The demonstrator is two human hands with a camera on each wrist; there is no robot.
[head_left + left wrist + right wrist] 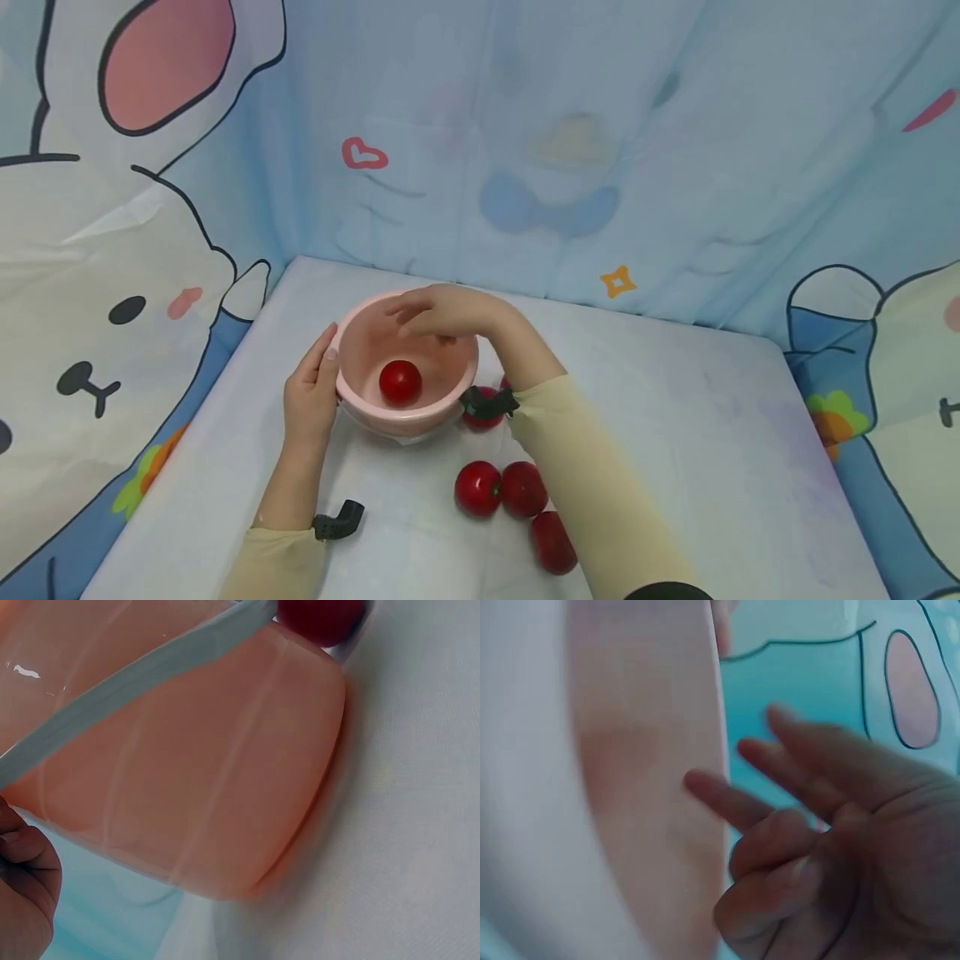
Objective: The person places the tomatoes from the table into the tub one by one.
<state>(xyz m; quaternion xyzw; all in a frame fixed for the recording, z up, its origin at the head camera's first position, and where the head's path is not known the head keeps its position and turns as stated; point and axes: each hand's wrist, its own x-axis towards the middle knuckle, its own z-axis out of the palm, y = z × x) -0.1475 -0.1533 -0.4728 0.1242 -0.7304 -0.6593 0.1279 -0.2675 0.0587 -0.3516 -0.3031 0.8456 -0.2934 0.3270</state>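
A pink bowl (375, 333) stands on the table, its mouth facing up and one round red fruit (400, 382) lying inside. My left hand (311, 392) grips the bowl's left side, thumb at the rim and fingers along the outside. In the left wrist view, part of that hand (26, 870) shows beside the bowl wall (195, 787). My right hand (453, 312) hovers over the far right of the bowl's opening. Its fingers are spread and loosely bent, with nothing held, as the right wrist view shows of the hand (840, 840) beside the bowl (645, 697).
Near the bowl's front right lie a red fruit with a stem mark (477, 489), a darker red fruit (525, 489) and an elongated red one (553, 543). Another red fruit (482, 421) is partly hidden behind the right wrist strap. A printed curtain (525, 125) backs the white table (712, 458).
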